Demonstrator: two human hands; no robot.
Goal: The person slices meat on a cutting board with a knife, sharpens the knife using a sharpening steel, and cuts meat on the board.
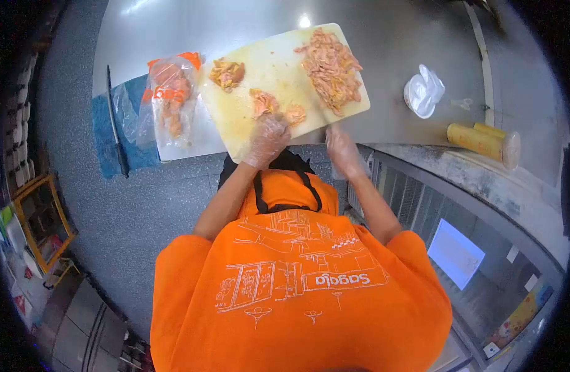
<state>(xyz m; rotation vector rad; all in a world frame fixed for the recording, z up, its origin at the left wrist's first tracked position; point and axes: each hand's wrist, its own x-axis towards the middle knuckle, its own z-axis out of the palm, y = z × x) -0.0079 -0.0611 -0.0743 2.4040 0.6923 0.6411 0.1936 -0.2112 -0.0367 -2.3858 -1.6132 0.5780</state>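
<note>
On the white cutting board [226,118] lie a large pile of sliced raw meat [331,71] at the right, a piece [227,75] at the upper left and a smaller piece [264,102] near the front. My left hand [271,137], in a clear glove, is at the board's front edge, touching or just beside the smaller piece, its fingers curled. A cut bit [295,114] lies right of it. My right hand [343,150], also gloved, is closed by the board's front right corner around something blurred, perhaps a knife handle.
Left of the board are a plastic bag of meat [172,102], a blue cloth [103,127] and a long dark rod with a handle [116,121]. At the right are a white bowl with plastic [424,92] and yellow rolls [480,142]. The counter edge runs before me.
</note>
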